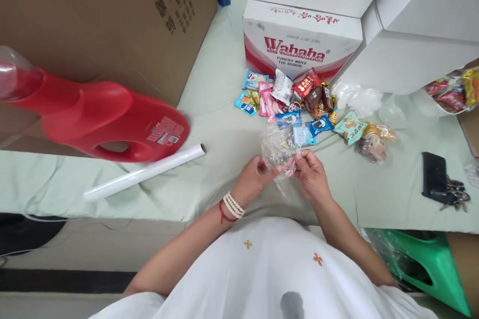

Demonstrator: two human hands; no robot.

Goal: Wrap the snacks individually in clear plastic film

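A crumpled clear plastic bag (275, 147) is stretched between my two hands, close to the table's front edge. My left hand (252, 178) pinches its lower left side, with a bead bracelet at the wrist. On the other side my right hand (311, 175) grips the bag's right edge between thumb and fingers. Just beyond the bag lies a pile of wrapped snacks (282, 87). A light blue packet (304, 135) and a dark blue packet (321, 124) are at the near side of this pile. A pale green packet (350, 127) lies to the right.
Behind the snacks stands a Wahaba water carton (299, 45). At left, a red detergent bottle (112, 114) lies by a white tube (145, 172) and a brown carton (93, 25). A black phone (434, 174), keys (456, 194) and a snack-filled tub (430, 102) are at right.
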